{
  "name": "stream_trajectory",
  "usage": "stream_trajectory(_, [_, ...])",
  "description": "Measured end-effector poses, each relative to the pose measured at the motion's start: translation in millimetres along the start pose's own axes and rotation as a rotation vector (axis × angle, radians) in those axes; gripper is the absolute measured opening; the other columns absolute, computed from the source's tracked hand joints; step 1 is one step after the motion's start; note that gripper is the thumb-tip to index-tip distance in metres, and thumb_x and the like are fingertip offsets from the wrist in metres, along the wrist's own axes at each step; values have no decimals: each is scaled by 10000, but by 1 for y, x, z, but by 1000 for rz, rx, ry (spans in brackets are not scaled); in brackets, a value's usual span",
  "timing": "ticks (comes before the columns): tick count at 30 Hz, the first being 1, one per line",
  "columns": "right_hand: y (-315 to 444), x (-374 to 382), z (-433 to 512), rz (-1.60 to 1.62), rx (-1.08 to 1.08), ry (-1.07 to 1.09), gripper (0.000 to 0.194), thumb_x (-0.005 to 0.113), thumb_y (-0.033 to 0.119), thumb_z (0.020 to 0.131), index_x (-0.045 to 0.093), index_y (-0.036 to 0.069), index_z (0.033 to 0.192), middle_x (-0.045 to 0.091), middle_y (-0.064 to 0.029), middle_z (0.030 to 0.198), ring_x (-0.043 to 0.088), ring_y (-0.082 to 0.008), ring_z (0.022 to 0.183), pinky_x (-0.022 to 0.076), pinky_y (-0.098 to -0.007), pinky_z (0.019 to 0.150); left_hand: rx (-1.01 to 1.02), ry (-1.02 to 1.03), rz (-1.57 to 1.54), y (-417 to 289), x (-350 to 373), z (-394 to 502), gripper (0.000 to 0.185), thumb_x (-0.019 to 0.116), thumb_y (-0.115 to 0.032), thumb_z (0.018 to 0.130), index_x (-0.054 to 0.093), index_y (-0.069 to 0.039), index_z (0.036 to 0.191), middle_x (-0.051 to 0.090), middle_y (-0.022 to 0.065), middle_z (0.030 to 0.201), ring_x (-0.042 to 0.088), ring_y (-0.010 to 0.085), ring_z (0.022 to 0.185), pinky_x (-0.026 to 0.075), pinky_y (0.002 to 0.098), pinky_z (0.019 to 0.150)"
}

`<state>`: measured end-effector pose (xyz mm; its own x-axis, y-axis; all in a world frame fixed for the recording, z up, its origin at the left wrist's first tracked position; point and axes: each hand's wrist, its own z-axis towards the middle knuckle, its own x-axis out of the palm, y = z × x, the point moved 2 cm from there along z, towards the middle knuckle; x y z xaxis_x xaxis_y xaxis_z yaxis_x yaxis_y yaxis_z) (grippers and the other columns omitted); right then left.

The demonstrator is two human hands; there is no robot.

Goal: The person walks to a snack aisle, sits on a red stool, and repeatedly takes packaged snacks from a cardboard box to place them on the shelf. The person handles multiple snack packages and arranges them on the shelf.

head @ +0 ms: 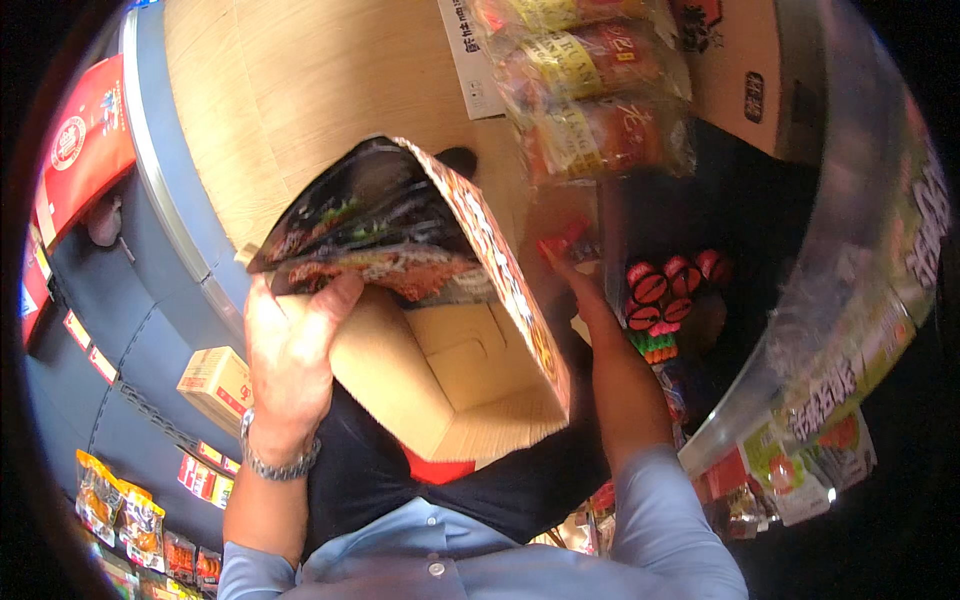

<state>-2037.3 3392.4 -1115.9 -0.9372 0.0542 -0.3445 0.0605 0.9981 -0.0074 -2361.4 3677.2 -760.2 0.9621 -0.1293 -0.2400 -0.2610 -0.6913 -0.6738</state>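
Note:
An open cardboard box (420,360) with a printed outer side tilts towards me above my lap. Inside its far part lies black printed plastic packaging (360,225) with food pictures. My left hand (296,337), with a metal watch at the wrist, grips the box's left wall, thumb over the packaging. My right hand (574,274) is in shadow beyond the box's right side, at a small red thing (562,240). Blur and dim light hide whether its fingers hold that thing. Clear bags of packaged food (581,97) lie just beyond the right hand.
A wooden surface (300,67) stretches ahead. Printed cartons (739,75) stand at the far right. Red round-ended packs (664,281) lie in a dark space on the right, beside a curved transparent panel (810,262). On the left are grey shelving (142,382), a small carton (217,382) and hanging snack packets (142,525).

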Motion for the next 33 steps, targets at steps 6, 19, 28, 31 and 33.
stream_trajectory(6, [14, 17, 29, 313, -136, -27, 1134, 929, 382, 732, 272, 6, 1576, 419, -162, 1561, 448, -312, 1381, 454, -438, 1054, -121, -71, 29, 2, 4, -11, 503, 759, -133, 915, 523, 21, 1332, 657, 103, 1223, 617, 200, 1091, 484, 355, 997])
stream_trajectory(19, [-34, 61, 136, 686, 220, 209, 698, 895, 293, 759, 562, 30, 1312, 659, -132, 1209, 691, -238, 989, 603, -314, 775, -167, -124, 278, -11, 25, -17, 446, 685, -165, 906, 525, -1, 1288, 627, 69, 1170, 606, 175, 1033, 485, 317, 953])
stream_trajectory(28, [-33, 57, 94, 290, 16, 111, 893, 953, 224, 625, 479, 20, 1353, 557, -174, 1364, 576, -327, 1229, 503, -411, 1023, -244, -53, 107, -20, 43, -8, 460, 665, -49, 875, 526, 42, 1304, 624, 107, 1230, 588, 195, 1119, 453, 333, 1018])
stream_trajectory(31, [-23, 73, 51, 5, -187, 38, 925, 954, 238, 599, 469, 25, 1357, 563, -182, 1354, 577, -331, 1216, 489, -424, 1035, -112, 14, 193, -20, 46, -6, 422, 708, -76, 878, 568, 32, 1261, 656, 102, 1182, 607, 190, 1079, 469, 338, 988])
stream_trajectory(33, [-27, 83, 22, -46, -246, 76, 925, 949, 261, 599, 472, 26, 1355, 567, -189, 1351, 580, -332, 1204, 484, -431, 1033, -66, -5, 200, -19, 45, -6, 349, 724, -86, 883, 628, 28, 1198, 703, 112, 1124, 642, 194, 1023, 490, 342, 957])
